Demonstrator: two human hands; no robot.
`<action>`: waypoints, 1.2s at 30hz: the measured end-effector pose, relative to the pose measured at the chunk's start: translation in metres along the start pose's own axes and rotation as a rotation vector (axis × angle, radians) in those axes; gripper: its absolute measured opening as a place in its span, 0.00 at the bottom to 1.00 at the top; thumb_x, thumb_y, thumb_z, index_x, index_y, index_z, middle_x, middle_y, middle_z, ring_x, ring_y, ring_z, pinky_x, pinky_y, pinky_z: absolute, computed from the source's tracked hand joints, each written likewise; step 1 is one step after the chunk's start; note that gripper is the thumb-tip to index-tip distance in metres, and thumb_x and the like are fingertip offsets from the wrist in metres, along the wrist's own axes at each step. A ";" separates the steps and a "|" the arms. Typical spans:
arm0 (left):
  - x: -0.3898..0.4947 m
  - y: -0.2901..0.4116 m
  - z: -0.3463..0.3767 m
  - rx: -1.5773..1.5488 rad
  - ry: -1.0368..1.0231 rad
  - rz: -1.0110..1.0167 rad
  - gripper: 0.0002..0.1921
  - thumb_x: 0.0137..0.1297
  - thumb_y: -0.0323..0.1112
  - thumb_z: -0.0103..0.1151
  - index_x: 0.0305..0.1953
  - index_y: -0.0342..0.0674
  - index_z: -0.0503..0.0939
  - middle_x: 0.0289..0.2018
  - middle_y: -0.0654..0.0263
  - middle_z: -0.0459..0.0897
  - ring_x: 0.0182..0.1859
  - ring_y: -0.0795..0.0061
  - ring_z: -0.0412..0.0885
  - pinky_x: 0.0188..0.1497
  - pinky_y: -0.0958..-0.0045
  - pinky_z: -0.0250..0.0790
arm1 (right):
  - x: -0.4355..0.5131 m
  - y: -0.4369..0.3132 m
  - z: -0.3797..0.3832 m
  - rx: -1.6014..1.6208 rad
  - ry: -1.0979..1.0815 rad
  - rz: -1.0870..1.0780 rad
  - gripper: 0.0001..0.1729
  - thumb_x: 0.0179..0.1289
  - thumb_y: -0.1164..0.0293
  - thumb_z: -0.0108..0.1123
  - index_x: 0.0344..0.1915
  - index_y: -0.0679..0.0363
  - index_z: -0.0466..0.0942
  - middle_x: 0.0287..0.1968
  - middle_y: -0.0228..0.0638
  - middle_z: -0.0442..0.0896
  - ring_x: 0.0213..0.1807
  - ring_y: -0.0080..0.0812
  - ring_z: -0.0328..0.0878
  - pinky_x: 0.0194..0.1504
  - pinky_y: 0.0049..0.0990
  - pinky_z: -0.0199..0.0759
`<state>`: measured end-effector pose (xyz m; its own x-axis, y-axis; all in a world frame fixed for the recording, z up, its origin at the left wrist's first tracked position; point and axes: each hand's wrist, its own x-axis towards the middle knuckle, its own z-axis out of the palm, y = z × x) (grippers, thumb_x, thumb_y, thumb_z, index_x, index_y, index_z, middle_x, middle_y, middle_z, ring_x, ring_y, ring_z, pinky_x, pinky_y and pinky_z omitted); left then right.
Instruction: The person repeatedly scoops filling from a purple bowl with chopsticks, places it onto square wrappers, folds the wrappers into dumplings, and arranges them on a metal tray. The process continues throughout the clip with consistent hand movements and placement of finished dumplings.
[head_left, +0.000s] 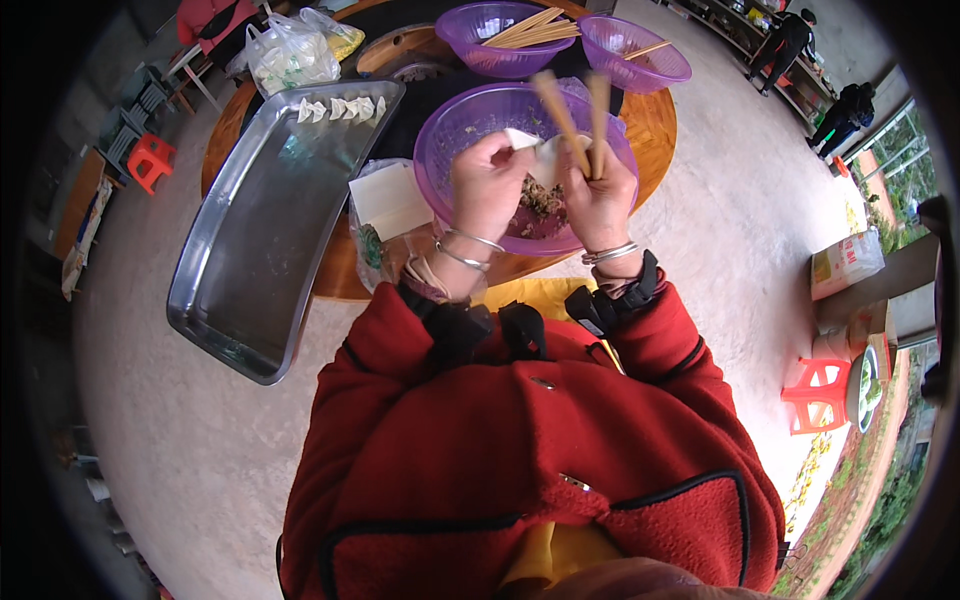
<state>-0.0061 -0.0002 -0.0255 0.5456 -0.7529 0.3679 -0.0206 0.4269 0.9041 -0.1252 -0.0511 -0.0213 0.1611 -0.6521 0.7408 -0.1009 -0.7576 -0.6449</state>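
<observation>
Both my hands are over a large purple plastic bowl (442, 180) with minced filling (541, 201) in it. My left hand (487, 176) pinches one side of a pale dough wrapper (549, 161). My right hand (604, 187) holds its other side, with a pair of wooden chopsticks (598, 112) standing up from its grip. A stack of square wrappers (390, 201) lies on a plastic bag left of the bowl. Farther left, a long metal tray (255, 202) carries several folded dumplings (352, 109) in a row at its far end.
Behind the bowl stand two purple baskets (502, 56) (637, 71) with chopsticks. A white plastic bag (292, 60) sits beyond the tray on the round wooden table (660, 142). Red stools (150, 161) (817, 396) stand on the floor, and other people are farther off.
</observation>
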 end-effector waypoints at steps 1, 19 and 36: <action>0.005 0.002 -0.004 0.255 -0.072 0.154 0.02 0.59 0.23 0.57 0.32 0.33 0.80 0.26 0.65 0.81 0.29 0.70 0.81 0.32 0.71 0.72 | 0.004 -0.001 -0.005 -0.058 -0.107 -0.023 0.06 0.61 0.73 0.62 0.31 0.65 0.77 0.21 0.31 0.75 0.24 0.24 0.71 0.26 0.23 0.67; 0.033 0.026 0.008 0.052 -0.405 0.107 0.05 0.63 0.18 0.55 0.39 0.29 0.79 0.29 0.65 0.82 0.30 0.84 0.80 0.30 0.82 0.74 | 0.040 0.015 -0.022 0.060 -0.300 0.320 0.09 0.59 0.71 0.62 0.34 0.66 0.81 0.22 0.32 0.80 0.23 0.18 0.70 0.27 0.23 0.68; 0.063 0.025 -0.006 0.101 -0.563 0.008 0.07 0.62 0.22 0.60 0.41 0.28 0.80 0.29 0.66 0.82 0.27 0.84 0.79 0.27 0.82 0.73 | 0.039 0.005 -0.031 0.066 -0.446 0.096 0.07 0.61 0.75 0.57 0.37 0.66 0.80 0.20 0.34 0.77 0.24 0.16 0.69 0.27 0.24 0.69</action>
<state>0.0324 -0.0339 0.0188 0.0153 -0.9125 0.4089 -0.1179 0.4045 0.9069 -0.1498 -0.0814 0.0101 0.5621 -0.6324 0.5330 -0.0757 -0.6811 -0.7283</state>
